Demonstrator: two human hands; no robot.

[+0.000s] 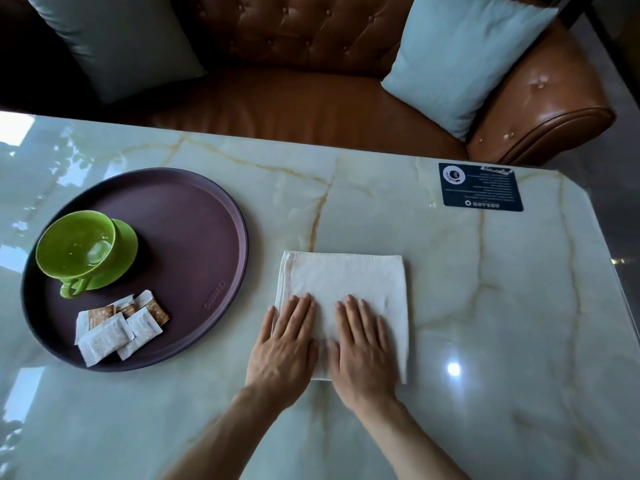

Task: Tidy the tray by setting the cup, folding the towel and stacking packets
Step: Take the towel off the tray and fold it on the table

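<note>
A white towel (349, 278) lies folded into a square on the marble table, to the right of a round purple tray (194, 216). My left hand (284, 344) and my right hand (363, 344) rest flat on the towel's near half, side by side, fingers spread, holding nothing. On the tray's left part a green cup (74, 245) stands upright on a green saucer (126, 252), handle toward me. Several white and brown packets (117, 327) lie in a loose overlapping heap at the tray's near edge.
A dark blue card (481, 187) lies flat at the table's far right. Beyond the far edge stands a brown leather sofa (311, 98) with two pale blue cushions (460, 57). The table's right corner is cut at an angle.
</note>
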